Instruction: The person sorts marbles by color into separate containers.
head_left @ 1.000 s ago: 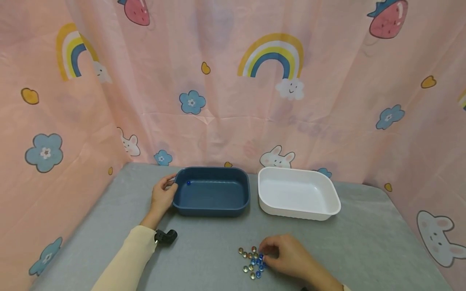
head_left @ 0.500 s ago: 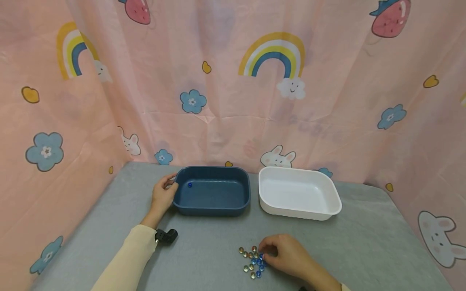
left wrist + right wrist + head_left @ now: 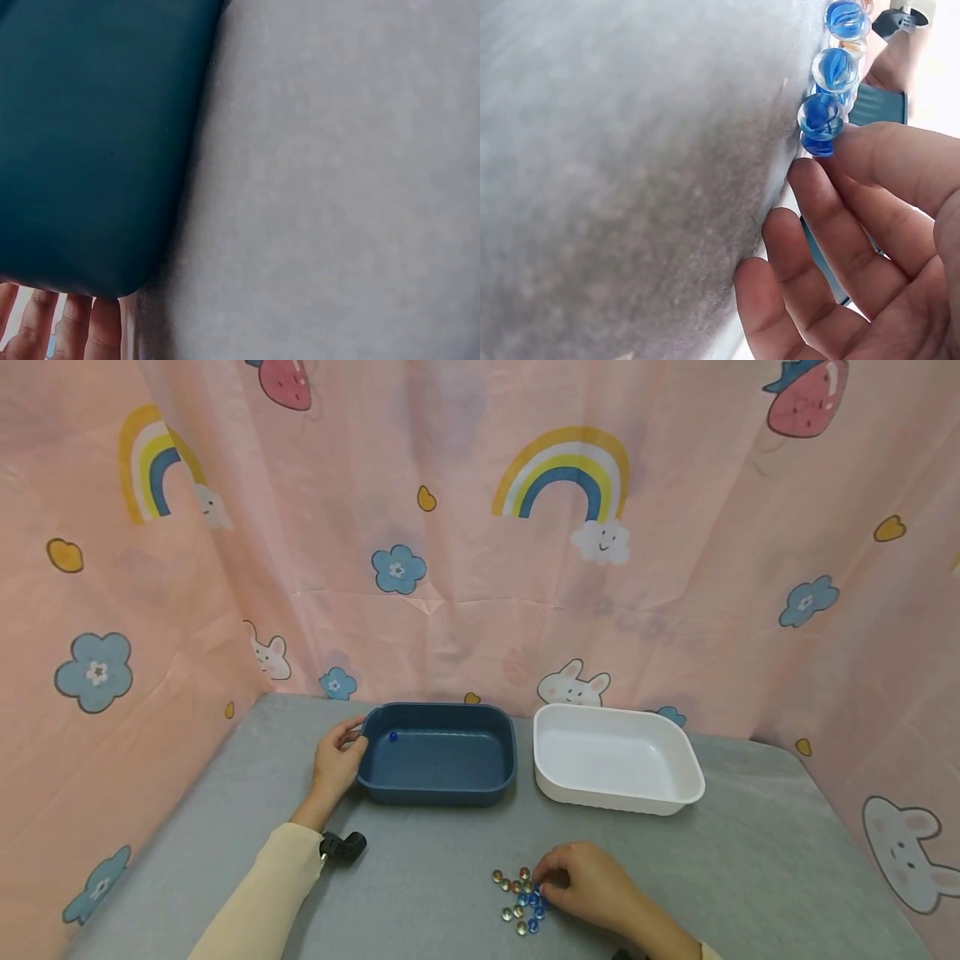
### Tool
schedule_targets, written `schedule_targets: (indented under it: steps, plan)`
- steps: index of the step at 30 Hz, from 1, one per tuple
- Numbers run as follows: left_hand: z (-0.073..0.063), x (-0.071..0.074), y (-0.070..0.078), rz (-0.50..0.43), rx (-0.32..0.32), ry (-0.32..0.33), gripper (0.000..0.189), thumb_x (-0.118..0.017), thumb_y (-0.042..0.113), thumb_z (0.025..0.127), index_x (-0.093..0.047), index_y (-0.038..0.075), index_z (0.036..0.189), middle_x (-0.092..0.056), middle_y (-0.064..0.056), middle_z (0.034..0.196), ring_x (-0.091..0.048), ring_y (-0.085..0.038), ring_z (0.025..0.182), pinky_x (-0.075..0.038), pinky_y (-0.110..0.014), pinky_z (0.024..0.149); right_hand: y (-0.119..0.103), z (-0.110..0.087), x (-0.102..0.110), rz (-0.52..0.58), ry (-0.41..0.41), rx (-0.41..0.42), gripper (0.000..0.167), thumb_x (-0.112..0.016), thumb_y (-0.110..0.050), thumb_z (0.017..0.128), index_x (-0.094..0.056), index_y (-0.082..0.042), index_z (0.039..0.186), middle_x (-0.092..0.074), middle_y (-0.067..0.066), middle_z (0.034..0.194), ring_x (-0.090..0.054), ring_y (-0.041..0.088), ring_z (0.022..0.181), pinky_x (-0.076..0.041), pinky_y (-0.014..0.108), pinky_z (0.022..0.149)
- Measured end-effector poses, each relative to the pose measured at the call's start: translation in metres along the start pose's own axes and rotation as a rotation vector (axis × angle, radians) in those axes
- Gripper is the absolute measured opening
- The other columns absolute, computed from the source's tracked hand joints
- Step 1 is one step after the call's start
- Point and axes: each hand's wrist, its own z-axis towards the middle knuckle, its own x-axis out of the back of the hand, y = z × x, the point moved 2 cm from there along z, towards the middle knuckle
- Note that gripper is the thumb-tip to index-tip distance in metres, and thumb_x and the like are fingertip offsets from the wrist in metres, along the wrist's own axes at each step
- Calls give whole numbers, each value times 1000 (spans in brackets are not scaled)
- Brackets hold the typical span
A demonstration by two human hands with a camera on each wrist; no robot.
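On the grey cloth, glass marbles [image 3: 518,912] lie in a loose cluster, some blue and some amber or clear. My right hand [image 3: 592,889] is at the cluster's right edge, its thumb and index finger pinching a blue marble [image 3: 817,145]. In the right wrist view more blue marbles [image 3: 835,70] line up beyond the fingertips, and the other fingers curve loosely near the cloth. My left hand [image 3: 335,764] holds the left end of a dark blue tray [image 3: 435,796], thumb at its rim. One blue marble [image 3: 393,737] sits inside that tray, near its left end.
A white tray [image 3: 611,803] stands to the right of the blue one, a narrow gap between them. Both are near the cloth's back edge, in front of a pink patterned curtain [image 3: 465,610]. A black wrist camera [image 3: 342,847] is strapped on the left wrist.
The marble inside the blue tray has rolled slightly. Both hands stay almost in place, the right still at the cluster; the head view has shifted a little.
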Motion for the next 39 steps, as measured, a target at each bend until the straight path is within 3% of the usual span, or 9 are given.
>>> schedule_targets:
  steps: [10, 22, 30, 39]
  plan:
    - [0, 0, -1, 2, 1, -4, 40, -54, 11, 90, -61, 11, 129, -67, -20, 118, -65, -32, 97, -46, -22, 73, 2, 0, -1, 17, -4, 12, 10, -72, -10, 76, -74, -18, 81, -67, -13, 79, -54, -5, 71, -47, 21, 63]
    - [0, 0, -3, -7, -9, 0, 39, -55, 11, 90, -61, 11, 128, -66, -20, 119, -64, -32, 103, -45, -23, 75, 3, 0, -2, -38, 19, 53, 6, -72, -14, 76, -72, -18, 81, -67, -12, 79, -53, -6, 73, -48, 20, 66]
    - [1, -1, -2, -3, -15, 6, 39, -55, 10, 90, -61, 10, 128, -66, -21, 119, -64, -32, 101, -45, -20, 72, 4, 1, -2, 79, 17, 56, 8, -68, -5, 75, -70, -13, 78, -62, -15, 69, -51, -9, 62, -46, 17, 57]
    - [0, 0, -2, -4, 0, -8, 40, -56, 12, 90, -61, 11, 129, -65, -19, 122, -63, -30, 106, -46, -24, 76, 4, 3, 2, 151, -10, 54, 9, -67, -4, 77, -68, -13, 80, -61, -14, 69, -51, -7, 62, -47, 18, 56]
